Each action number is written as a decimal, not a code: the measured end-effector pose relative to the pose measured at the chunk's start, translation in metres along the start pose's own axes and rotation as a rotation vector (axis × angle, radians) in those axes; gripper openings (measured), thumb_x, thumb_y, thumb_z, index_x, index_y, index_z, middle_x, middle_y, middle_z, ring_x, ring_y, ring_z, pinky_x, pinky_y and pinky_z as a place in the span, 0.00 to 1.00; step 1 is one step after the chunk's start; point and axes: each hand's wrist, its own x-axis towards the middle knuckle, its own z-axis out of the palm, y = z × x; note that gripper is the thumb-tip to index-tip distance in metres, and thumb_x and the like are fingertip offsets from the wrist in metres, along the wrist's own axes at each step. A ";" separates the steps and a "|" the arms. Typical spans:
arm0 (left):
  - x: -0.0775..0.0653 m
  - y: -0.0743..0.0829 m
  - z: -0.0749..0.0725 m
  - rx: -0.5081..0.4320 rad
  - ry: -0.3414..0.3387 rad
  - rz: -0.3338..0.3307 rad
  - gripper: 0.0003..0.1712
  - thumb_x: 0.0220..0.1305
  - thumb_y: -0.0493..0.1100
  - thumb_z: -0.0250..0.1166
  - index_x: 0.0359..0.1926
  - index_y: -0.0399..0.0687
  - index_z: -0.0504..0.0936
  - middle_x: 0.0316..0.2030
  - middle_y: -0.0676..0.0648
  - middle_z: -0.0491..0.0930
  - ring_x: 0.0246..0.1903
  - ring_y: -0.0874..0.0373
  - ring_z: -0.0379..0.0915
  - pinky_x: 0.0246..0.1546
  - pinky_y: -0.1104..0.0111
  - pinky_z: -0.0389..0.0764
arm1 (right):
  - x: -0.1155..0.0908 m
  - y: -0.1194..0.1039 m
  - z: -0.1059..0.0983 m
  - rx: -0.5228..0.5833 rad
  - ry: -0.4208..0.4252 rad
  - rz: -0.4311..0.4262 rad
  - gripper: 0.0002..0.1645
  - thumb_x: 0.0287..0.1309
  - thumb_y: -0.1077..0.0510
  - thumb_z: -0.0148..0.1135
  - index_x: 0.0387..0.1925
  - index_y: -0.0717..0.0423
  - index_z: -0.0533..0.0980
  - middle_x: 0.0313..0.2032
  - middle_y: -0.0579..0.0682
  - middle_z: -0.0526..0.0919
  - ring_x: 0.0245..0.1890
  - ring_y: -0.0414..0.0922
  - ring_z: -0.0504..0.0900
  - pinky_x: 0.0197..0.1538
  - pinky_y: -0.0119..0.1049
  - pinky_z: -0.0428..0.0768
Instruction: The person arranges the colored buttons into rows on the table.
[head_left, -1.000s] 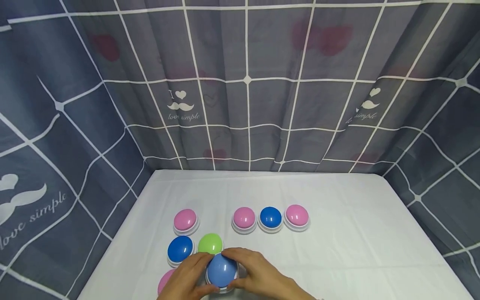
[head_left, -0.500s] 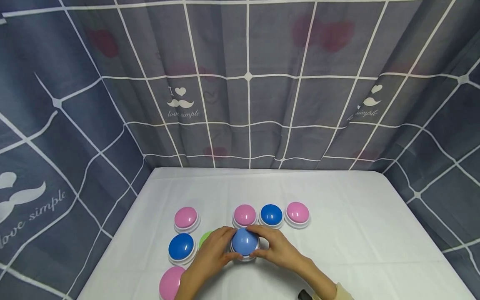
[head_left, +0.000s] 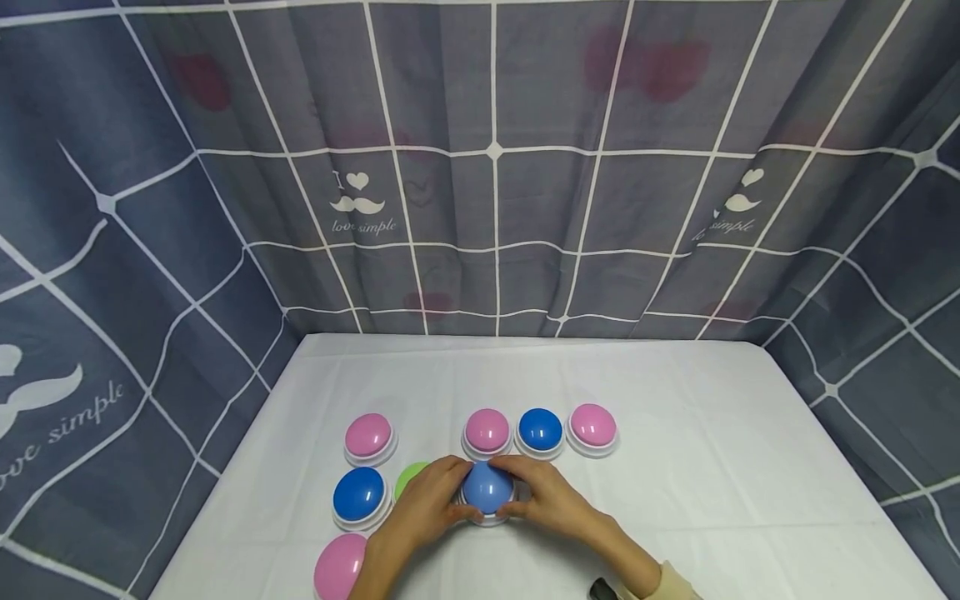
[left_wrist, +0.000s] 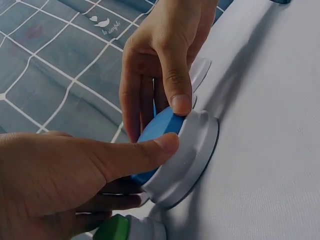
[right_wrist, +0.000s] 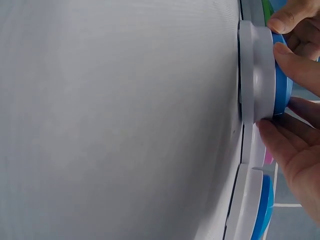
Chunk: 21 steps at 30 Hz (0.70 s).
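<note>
Both hands grip a light blue push button (head_left: 487,490) with a white round base, one from each side. My left hand (head_left: 429,507) holds its left side, with the thumb (left_wrist: 167,144) at the near edge of the dome. Opposite, my right hand (head_left: 553,497) curls its fingers round the right side. In the right wrist view the base of the blue button (right_wrist: 257,75) sits right at the white cloth. A pink button (head_left: 487,431) stands just behind it. The green button (head_left: 409,477) to the left is partly hidden by my left hand.
A darker blue button (head_left: 540,430) and another pink button (head_left: 593,426) continue the back row to the right. At the left stand a pink (head_left: 368,436), a blue (head_left: 358,494) and a nearer pink button (head_left: 339,567). A grey checked curtain (head_left: 547,200) surrounds the white table (head_left: 720,467).
Both hands have carried the light blue button right and away from the person, from in front of the green button to in front of a pink one. Over the last half second they have barely moved.
</note>
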 end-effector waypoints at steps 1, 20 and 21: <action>-0.001 0.000 0.000 0.002 -0.001 0.002 0.33 0.49 0.54 0.78 0.53 0.42 0.80 0.46 0.49 0.79 0.47 0.53 0.76 0.51 0.57 0.78 | 0.000 0.000 0.001 0.005 -0.002 -0.002 0.39 0.44 0.60 0.80 0.61 0.58 0.75 0.56 0.49 0.81 0.56 0.46 0.79 0.60 0.42 0.76; -0.004 -0.002 -0.005 -0.046 -0.036 -0.037 0.35 0.49 0.53 0.79 0.56 0.42 0.79 0.51 0.47 0.78 0.54 0.50 0.74 0.57 0.56 0.76 | 0.004 -0.005 0.004 -0.065 -0.018 0.020 0.40 0.45 0.56 0.80 0.61 0.59 0.75 0.57 0.51 0.80 0.58 0.48 0.78 0.61 0.44 0.75; -0.005 -0.002 -0.005 -0.043 -0.032 -0.035 0.37 0.49 0.53 0.79 0.57 0.41 0.79 0.52 0.47 0.78 0.55 0.49 0.73 0.58 0.55 0.75 | 0.004 -0.006 0.004 -0.077 -0.017 0.018 0.40 0.44 0.55 0.80 0.61 0.60 0.75 0.57 0.51 0.80 0.58 0.48 0.78 0.61 0.44 0.75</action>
